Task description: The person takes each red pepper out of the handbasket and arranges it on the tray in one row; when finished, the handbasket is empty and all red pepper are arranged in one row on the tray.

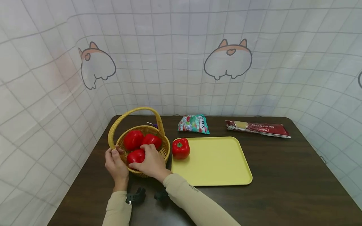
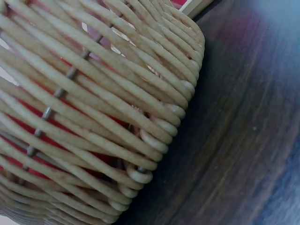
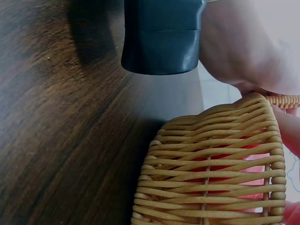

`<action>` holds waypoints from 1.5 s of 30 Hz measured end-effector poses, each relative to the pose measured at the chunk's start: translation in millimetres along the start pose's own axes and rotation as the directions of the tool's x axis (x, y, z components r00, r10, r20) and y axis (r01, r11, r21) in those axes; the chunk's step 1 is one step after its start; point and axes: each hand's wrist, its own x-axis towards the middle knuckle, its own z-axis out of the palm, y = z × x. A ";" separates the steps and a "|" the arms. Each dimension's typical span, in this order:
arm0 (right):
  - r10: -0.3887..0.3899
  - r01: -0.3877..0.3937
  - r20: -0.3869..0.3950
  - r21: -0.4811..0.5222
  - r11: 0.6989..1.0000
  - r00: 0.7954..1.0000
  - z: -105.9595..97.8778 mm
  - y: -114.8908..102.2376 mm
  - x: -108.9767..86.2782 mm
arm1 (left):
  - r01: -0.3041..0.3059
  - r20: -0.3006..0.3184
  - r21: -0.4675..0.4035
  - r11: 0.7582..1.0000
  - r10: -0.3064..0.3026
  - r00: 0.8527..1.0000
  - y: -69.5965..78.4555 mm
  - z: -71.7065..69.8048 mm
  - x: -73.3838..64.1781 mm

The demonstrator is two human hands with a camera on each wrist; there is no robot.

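Observation:
A woven wicker basket (image 1: 168, 149) with a tall arched handle stands at the left of the table. My left hand (image 1: 116, 164) grips its rim at the near-left foot of the handle. Inside, my right hand (image 1: 153, 161) has thumb and fingers around the nearest red bell pepper (image 1: 135, 156). Two more red peppers lie behind it, one pepper (image 1: 133, 139) at the left and another pepper (image 1: 152, 140) partly covered by the right hand. The left wrist view shows the basket's woven side (image 2: 93, 103) close up, with red between the strands.
Right of the basket lies a yellow tray (image 1: 215, 163), with a red bell pepper (image 1: 181, 148) on its left edge. Behind are a teal snack bag (image 1: 194, 124) and a dark red packet (image 1: 258, 129). A small purple item (image 1: 155, 125) shows behind the basket. Curtains surround the table.

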 end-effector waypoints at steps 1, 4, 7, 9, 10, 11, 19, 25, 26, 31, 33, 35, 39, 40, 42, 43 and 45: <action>0.005 -0.004 0.009 -0.018 1.000 1.000 1.2 -0.7 0.6 | 0.002 -0.003 0.001 1.000 -0.002 1.000 2.2 -0.3 -0.2; 0.021 -0.020 0.027 -0.049 0.999 0.999 3.3 -1.9 1.2 | 0.011 -0.006 0.010 1.000 -0.011 1.000 4.4 -1.5 -0.8; 0.034 -0.032 0.027 -0.062 0.998 0.999 4.7 -2.0 1.1 | 0.017 -0.005 0.008 1.000 -0.017 1.000 -5.9 -3.9 0.0; 0.035 -0.034 0.022 -0.062 0.997 0.999 5.4 -1.6 0.9 | 0.016 -0.003 0.004 1.000 -0.016 1.000 -13.0 -4.6 0.7; 0.034 -0.033 0.021 -0.064 0.997 0.999 5.7 -1.2 1.0 | 0.016 -0.002 0.004 1.000 -0.016 1.000 -16.0 -5.0 1.0; 0.032 -0.030 0.020 -0.065 0.997 0.999 5.7 -1.0 0.7 | 0.014 0.000 0.003 1.000 -0.014 1.000 -17.3 -5.1 1.1; -0.002 0.002 0.006 -0.031 1.000 1.000 3.5 2.6 -1.0 | 0.010 0.002 0.028 1.000 -0.010 1.000 -12.6 -2.7 0.4; -0.010 0.011 -0.019 0.055 0.998 1.000 -0.4 4.4 -1.4 | -0.002 0.003 0.020 1.000 0.002 1.000 14.1 1.6 -1.7; -0.009 0.010 -0.019 0.067 0.998 1.000 -1.1 4.5 -1.4 | -0.002 0.003 0.018 1.000 0.002 1.000 17.7 2.1 -2.1; -0.016 0.017 -0.015 0.117 0.993 1.000 -3.6 5.5 -1.0 | -0.010 0.003 0.022 1.000 0.010 1.000 22.9 3.1 -2.5; -0.020 0.021 -0.012 0.144 0.989 1.000 -4.6 6.0 -1.0 | -0.015 0.007 0.029 0.999 0.015 1.000 22.1 2.7 -2.5; -0.021 0.023 -0.010 0.172 0.985 1.000 -5.6 6.9 -1.0 | -0.019 0.011 0.030 0.999 0.018 1.000 21.6 2.5 -2.4; -0.013 0.017 -0.018 0.246 0.969 1.000 -6.9 8.7 -1.0 | -0.018 0.018 0.046 0.999 0.017 1.000 21.1 1.4 -2.3; -0.013 0.018 -0.023 0.264 0.964 1.000 -7.2 9.2 -0.9 | -0.017 0.018 0.046 0.999 0.016 1.000 21.2 1.4 -2.3; -0.018 0.026 -0.031 0.300 0.953 0.999 -8.0 10.3 -0.5 | -0.016 0.018 0.047 0.999 0.015 1.000 21.4 1.2 -2.3; -0.024 0.033 -0.033 0.319 0.947 0.999 -8.3 10.9 -0.4 | -0.016 0.019 0.044 0.999 0.015 1.000 21.4 1.1 -2.2; -0.038 0.048 -0.033 0.350 0.936 0.999 -8.9 12.3 -0.1 | -0.018 0.017 0.043 0.999 0.018 1.000 21.2 1.1 -2.3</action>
